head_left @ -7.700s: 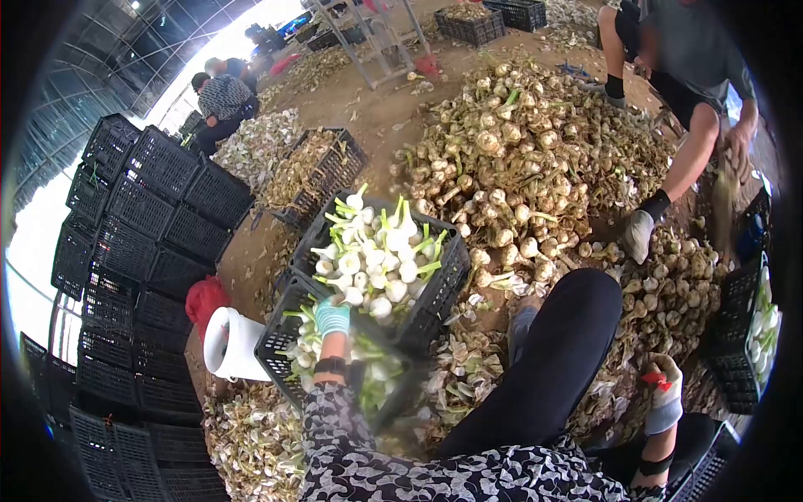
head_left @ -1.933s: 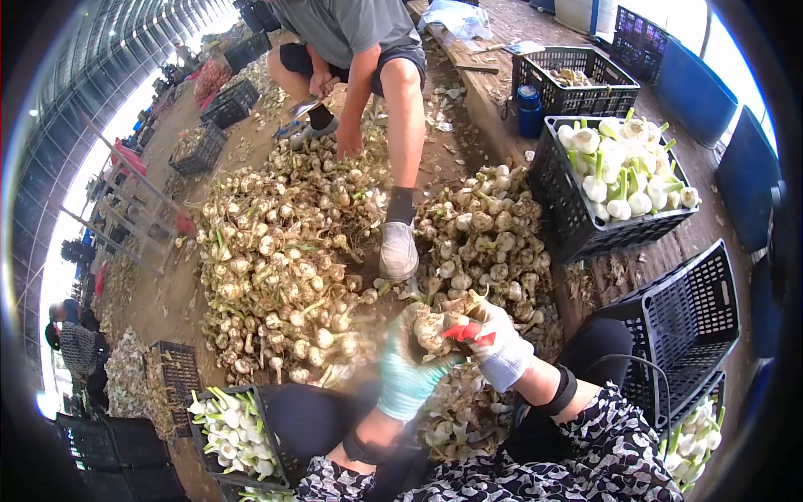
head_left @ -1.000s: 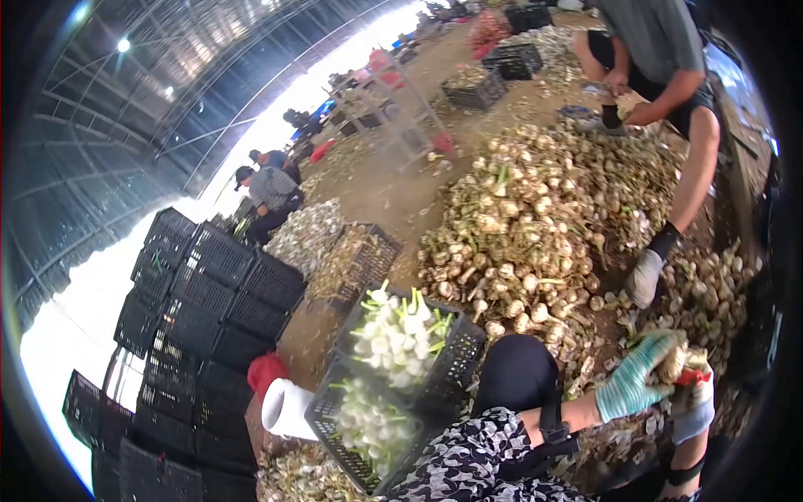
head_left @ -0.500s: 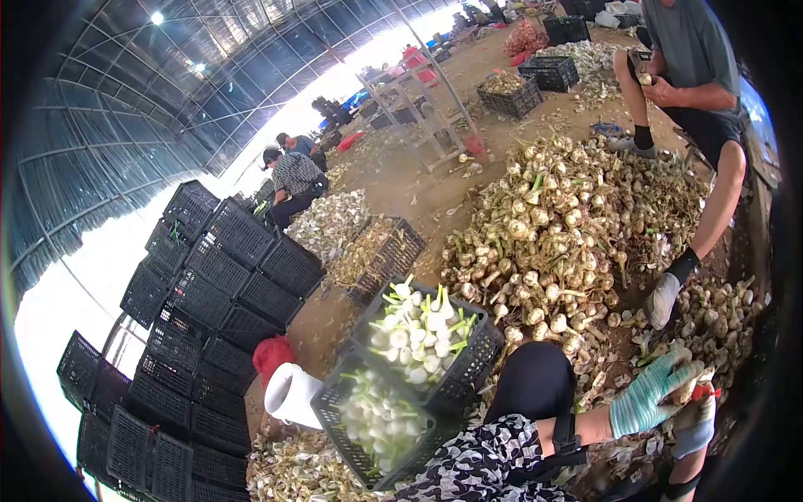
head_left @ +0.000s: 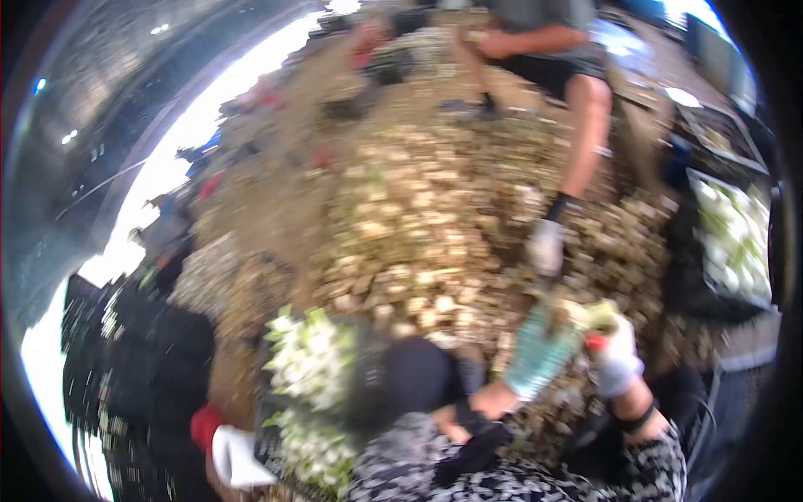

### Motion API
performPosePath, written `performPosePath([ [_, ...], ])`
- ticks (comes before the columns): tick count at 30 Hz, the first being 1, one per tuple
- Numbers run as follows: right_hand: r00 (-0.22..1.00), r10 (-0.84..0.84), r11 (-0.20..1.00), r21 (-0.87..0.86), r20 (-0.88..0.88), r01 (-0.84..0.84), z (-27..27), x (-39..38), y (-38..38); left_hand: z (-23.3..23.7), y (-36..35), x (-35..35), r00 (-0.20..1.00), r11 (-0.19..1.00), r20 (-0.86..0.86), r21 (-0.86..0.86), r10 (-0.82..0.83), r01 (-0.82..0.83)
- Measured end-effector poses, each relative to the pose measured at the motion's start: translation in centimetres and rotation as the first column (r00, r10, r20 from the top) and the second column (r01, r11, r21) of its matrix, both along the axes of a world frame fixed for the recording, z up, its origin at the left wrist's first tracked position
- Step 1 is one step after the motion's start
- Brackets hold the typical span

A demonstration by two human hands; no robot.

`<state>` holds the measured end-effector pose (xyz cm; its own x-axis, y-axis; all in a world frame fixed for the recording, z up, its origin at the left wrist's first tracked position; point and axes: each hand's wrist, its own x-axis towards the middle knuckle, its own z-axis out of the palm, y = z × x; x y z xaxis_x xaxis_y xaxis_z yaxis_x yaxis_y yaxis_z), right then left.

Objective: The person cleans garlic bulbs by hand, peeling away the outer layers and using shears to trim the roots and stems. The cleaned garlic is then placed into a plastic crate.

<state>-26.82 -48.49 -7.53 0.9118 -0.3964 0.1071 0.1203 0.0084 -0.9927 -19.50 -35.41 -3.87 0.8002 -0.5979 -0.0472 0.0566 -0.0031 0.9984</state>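
Note:
The view is smeared by motion. My left hand (head_left: 542,347), in a green and white glove, is closed around a brownish garlic bulb (head_left: 570,316). Close beside it, my right hand (head_left: 619,364) in a pale glove is curled, with a small red item (head_left: 595,341) at its fingers that I cannot make out. A pale greenish patch shows at the right fingertips, too blurred to name. Both hands are above loose garlic in front of my body. Beyond them spreads a large heap of untrimmed garlic bulbs (head_left: 410,226).
Crates of white trimmed garlic (head_left: 309,356) stand left of my knee, beside a white bucket (head_left: 238,456) and a red bag (head_left: 203,427). Black crates (head_left: 142,376) are stacked farther left. Another crate of white garlic (head_left: 732,238) is at right. A co-worker's foot (head_left: 546,247) rests beyond my hands.
My head has turned right, so the scene has shifted left and the right-hand crate has come into view. My hands stay close together, the left still around a garlic bulb.

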Motion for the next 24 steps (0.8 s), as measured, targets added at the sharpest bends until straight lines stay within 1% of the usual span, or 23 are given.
performPosePath([
  [1, 0.997, -0.063, 0.990, -0.126, 0.040, 0.067, -0.9, 0.3, 0.4, -2.6, -0.4, 0.9, 0.995, 0.956, -0.052, -0.284, -0.087, 0.069],
  [2, 0.991, -0.027, 0.962, -0.267, 0.128, 0.060, -0.8, 0.6, 0.3, -2.3, -0.6, 0.7, 0.921, 0.947, -0.386, -0.313, -0.054, -0.076],
  [3, 0.999, -0.013, 0.999, -0.046, 0.047, 0.015, 0.2, 0.6, 0.5, -3.9, -0.7, 1.2, 0.861, 0.923, -0.502, -0.365, -0.084, -0.123],
  [4, 1.000, 0.025, 0.981, 0.191, -0.003, -0.024, 0.9, 0.4, 0.6, -0.8, -0.7, 1.3, 0.776, 0.919, -0.614, -0.374, -0.147, -0.123],
  [5, 0.996, 0.079, 0.967, 0.240, 0.042, -0.087, 1.2, 0.0, 0.2, -0.3, -0.5, 1.3, 0.723, 0.912, -0.672, -0.380, -0.158, -0.154],
  [6, 0.985, 0.143, 0.943, 0.288, 0.097, -0.165, 1.2, -0.2, -0.3, 0.1, -0.6, 1.5, 0.707, 0.933, -0.693, -0.333, -0.142, -0.138],
  [7, 0.984, 0.157, 0.960, 0.221, 0.087, -0.173, 0.8, -0.9, -1.2, 0.2, -0.8, 1.6, 0.727, 0.929, -0.673, -0.342, -0.136, -0.143],
  [8, 0.987, 0.139, 0.962, 0.225, 0.084, -0.155, 0.5, -1.1, -1.5, 0.3, -1.0, 1.5, 0.747, 0.925, -0.654, -0.349, -0.123, -0.153],
  [9, 0.985, 0.142, 0.918, 0.358, 0.098, -0.168, 0.2, -1.1, -1.7, 1.3, -1.4, 1.1, 0.775, 0.911, -0.616, -0.388, -0.144, -0.140],
  [10, 0.982, 0.147, 0.856, 0.482, 0.115, -0.185, -0.3, -0.9, -1.8, 1.0, -1.5, 1.2, 0.772, 0.912, -0.619, -0.387, -0.149, -0.134],
  [11, 0.977, 0.118, 0.842, 0.504, 0.175, -0.192, -0.5, -0.2, -1.6, 0.7, -1.4, 1.4, 0.771, 0.926, -0.612, -0.368, -0.175, -0.083],
  [12, 0.979, 0.111, 0.843, 0.506, 0.172, -0.184, -0.4, -0.4, -1.5, 0.1, -1.3, 1.4, 0.770, 0.937, -0.606, -0.349, -0.201, -0.031],
  [13, 0.986, 0.102, 0.823, 0.545, 0.128, -0.156, 0.2, -0.7, -1.5, -1.0, -1.4, 1.3, 0.816, 0.943, -0.556, -0.330, -0.161, -0.039],
  [14, 0.992, 0.096, 0.802, 0.583, 0.084, -0.127, 0.9, -0.7, -1.4, -1.8, -1.5, 1.3, 0.813, 0.944, -0.558, -0.328, -0.165, -0.033],
  [15, 0.998, 0.043, 0.771, 0.637, -0.035, -0.011, 0.9, -0.2, -1.3, -2.4, -1.6, 1.4, 0.822, 0.944, -0.544, -0.328, -0.168, -0.024],
  [16, 0.999, 0.039, 0.770, 0.638, -0.037, -0.007, 0.8, -0.2, -1.6, -2.7, -1.7, 1.4, 0.832, 0.944, -0.529, -0.329, -0.169, -0.017],
  [18, 0.994, 0.108, 0.832, 0.545, 0.025, -0.104, 0.7, -0.2, -2.0, -2.1, -1.7, 1.4, 0.841, 0.949, -0.517, -0.314, -0.158, -0.015],
  [19, 0.991, 0.106, 0.825, 0.550, 0.078, -0.131, 1.1, -0.3, -2.0, -1.8, -1.5, 1.4, 0.852, 0.951, -0.495, -0.308, -0.170, 0.010],
  [20, 0.991, 0.105, 0.824, 0.552, 0.079, -0.131, 1.0, -0.2, -1.9, -1.7, -1.5, 1.4, 0.863, 0.953, -0.472, -0.302, -0.181, 0.035],
  [21, 0.997, 0.075, 0.850, 0.521, 0.032, -0.080, 0.9, -0.2, -1.9, -1.9, -1.4, 1.3, 0.863, 0.953, -0.472, -0.301, -0.182, 0.037],
  [22, 0.999, 0.041, 0.873, 0.487, -0.016, -0.028, 0.8, -0.2, -1.8, -2.2, -1.4, 1.0, 0.937, 0.973, -0.327, -0.227, -0.124, 0.049],
  [23, 0.999, 0.036, 0.872, 0.489, -0.019, -0.022, 0.7, -0.2, -1.9, -2.6, -1.3, 0.8, 0.983, 0.987, -0.170, -0.152, -0.075, 0.050],
  [24, 1.000, 0.011, 0.885, 0.465, 0.003, -0.011, 0.7, -0.1, -2.1, -3.3, -1.3, 0.9, 0.982, 0.987, -0.173, -0.150, -0.081, 0.055],
])
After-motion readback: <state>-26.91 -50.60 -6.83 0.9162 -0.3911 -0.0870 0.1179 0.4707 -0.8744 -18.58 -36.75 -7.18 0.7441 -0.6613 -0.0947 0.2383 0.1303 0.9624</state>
